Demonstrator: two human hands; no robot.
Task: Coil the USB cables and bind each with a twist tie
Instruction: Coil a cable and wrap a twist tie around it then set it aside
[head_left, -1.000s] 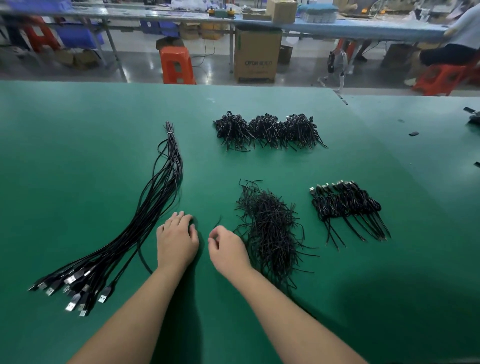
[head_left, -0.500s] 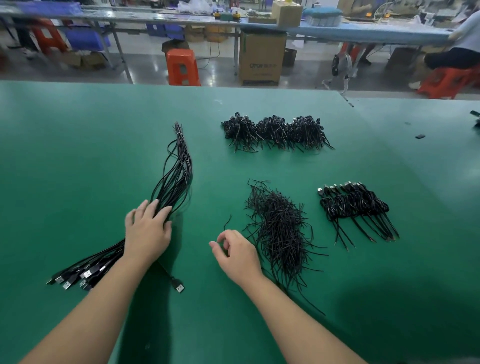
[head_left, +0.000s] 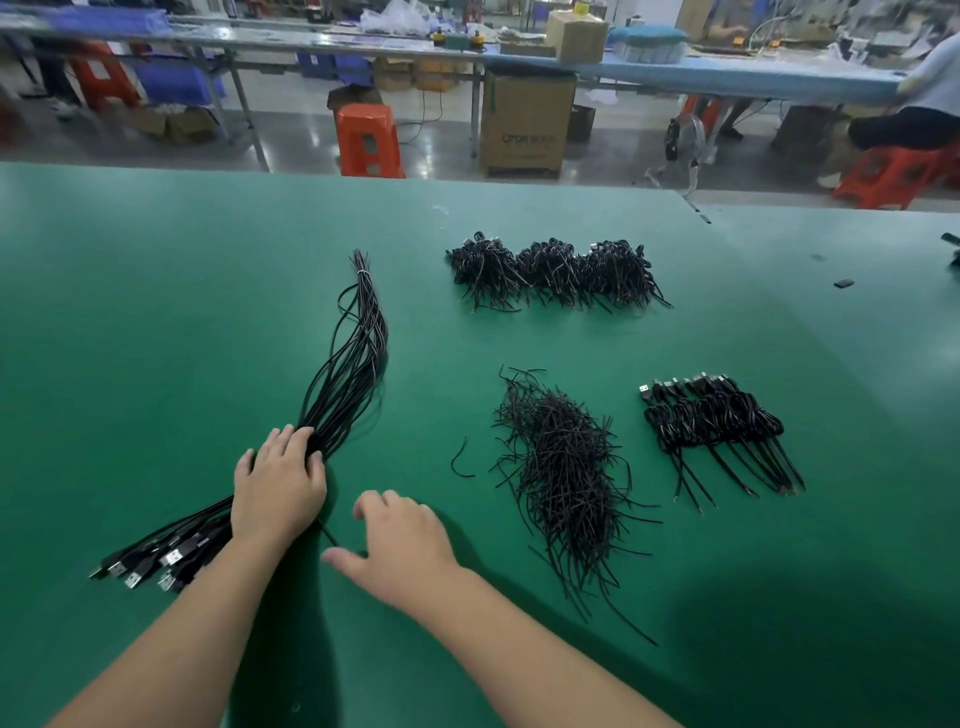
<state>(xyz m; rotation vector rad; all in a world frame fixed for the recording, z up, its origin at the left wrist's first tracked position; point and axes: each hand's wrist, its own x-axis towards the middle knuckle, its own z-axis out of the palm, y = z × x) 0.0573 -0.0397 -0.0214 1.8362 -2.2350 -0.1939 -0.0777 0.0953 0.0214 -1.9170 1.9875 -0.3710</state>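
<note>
**Those cables are floppy, so grab near the plug**

Your left hand (head_left: 278, 488) is lying flat on the bundle of loose cables (head_left: 348, 374), fingers spread and pressing the strands into the green table (head_left: 156, 312). It's not really wrapped round them as far as I can see. Your right hand (head_left: 402, 545) is low over the table just beside it, fingers loosely bent; one thin black cable (head_left: 327, 532) runs out from under the left hand toward its thumb, but I can't tell if you've actually pinched it.

The bundle fans out to the plugs (head_left: 150, 564) at your near left and is tied together at the far tip. These look light, thin and limp, with smooth jackets, so I'd guess one will slide out easily if you pin the rest. Take it by the plug or just behind, since that's the only stiff bit.

The twist ties (head_left: 561, 473) are heaped to your right, wiry and tangly, with one stray tie (head_left: 460, 460) lying apart. Finished coils (head_left: 714, 423) sit further right, more coils (head_left: 556, 273) at the back.
</note>
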